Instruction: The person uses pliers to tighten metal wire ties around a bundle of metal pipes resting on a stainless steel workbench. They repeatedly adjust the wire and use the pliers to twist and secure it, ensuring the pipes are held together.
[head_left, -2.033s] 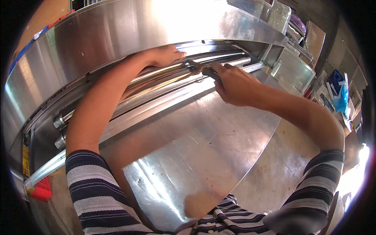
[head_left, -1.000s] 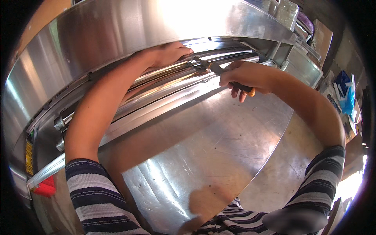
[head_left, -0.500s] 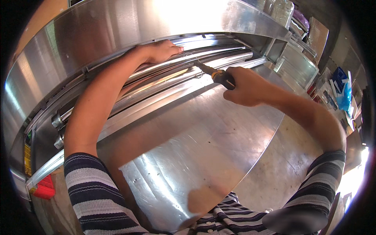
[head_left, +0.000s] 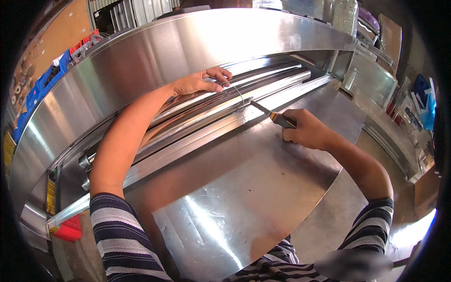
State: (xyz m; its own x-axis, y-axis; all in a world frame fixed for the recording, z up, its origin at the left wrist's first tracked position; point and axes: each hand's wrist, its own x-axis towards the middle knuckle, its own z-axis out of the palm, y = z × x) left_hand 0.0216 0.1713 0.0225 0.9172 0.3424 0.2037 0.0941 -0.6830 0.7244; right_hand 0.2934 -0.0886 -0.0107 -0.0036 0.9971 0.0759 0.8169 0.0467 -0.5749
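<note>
1. Head view: my left hand [head_left: 201,83] is pinching the thin wire [head_left: 241,95], apparently steadying it where it's crossing the metal tubes [head_left: 289,83].
2. My right hand [head_left: 307,130] is gripping the black-and-yellow tool [head_left: 276,117], its tip pointing near the wire.
3. Glare is swallowing the wire's lower end; whether they're touching, I can't tell.

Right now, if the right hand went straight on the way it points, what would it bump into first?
The tool held in the right hand would probably meet the thin wire first, just past the tool's tip; depth is unclear, so it might touch the shiny metal bars instead.
</note>
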